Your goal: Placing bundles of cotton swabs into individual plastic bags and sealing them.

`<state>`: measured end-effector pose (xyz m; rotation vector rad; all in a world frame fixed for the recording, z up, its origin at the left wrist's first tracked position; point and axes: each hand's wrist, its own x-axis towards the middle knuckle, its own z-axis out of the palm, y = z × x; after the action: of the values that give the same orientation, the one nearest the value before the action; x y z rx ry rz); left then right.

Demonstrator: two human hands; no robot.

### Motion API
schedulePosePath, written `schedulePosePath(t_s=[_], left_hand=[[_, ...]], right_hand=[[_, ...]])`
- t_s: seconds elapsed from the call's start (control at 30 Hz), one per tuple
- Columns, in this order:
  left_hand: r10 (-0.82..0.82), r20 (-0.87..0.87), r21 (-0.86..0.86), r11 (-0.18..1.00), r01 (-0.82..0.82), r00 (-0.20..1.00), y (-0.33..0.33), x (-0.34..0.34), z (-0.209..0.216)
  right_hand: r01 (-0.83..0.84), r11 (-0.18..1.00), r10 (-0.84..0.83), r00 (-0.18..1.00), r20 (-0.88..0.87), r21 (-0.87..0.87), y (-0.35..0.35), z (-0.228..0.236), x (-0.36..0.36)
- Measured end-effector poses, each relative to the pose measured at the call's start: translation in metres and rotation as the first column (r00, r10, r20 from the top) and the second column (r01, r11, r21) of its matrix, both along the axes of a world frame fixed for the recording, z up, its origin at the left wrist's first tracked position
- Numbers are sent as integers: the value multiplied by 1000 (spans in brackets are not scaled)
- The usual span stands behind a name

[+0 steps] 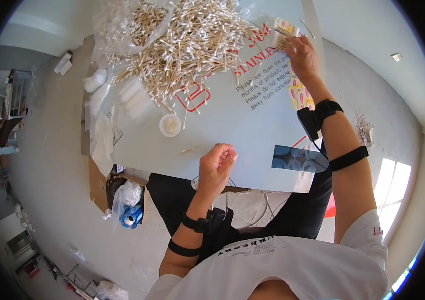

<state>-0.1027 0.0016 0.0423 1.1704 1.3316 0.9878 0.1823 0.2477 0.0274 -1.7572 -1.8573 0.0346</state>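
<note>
At the far right of the table my right hand has its fingers closed on a small pack of cotton swabs. Another yellow-and-white pack lies right behind it. Below that wrist, several yellow-and-white printed packets are partly covered by my forearm. My left hand is held near the table's front edge, its fingers curled in with nothing visible in them. A single cotton swab lies to its left. Farther off is a small round white tub with pale contents.
A big heap of loose cotton swabs covers the back of the table, with clear plastic film over part of it. A dark blue translucent strip lies at the front right. Below the left edge, a cardboard box holds a blue tape roll.
</note>
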Motion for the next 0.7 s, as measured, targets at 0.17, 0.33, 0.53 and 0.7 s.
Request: schedulePosePath(t_s=[0.17, 0.33, 0.53, 0.7], left_hand=[[311, 50, 163, 935, -315, 949, 33, -59, 17], [548, -487, 508, 811, -289, 680, 80, -164, -6], [494, -662, 485, 856, -181, 563, 115, -193, -15], [412, -539, 255, 911, -324, 735, 123, -195, -10]], right_hand=[[-98, 995, 88, 950, -300, -18, -28, 12, -16], [-303, 942, 175, 809, -561, -142, -127, 19, -71], [-403, 887, 180, 751, -636, -224, -221, 21, -105], [-379, 887, 145, 770, -622, -262, -245, 14, -104]])
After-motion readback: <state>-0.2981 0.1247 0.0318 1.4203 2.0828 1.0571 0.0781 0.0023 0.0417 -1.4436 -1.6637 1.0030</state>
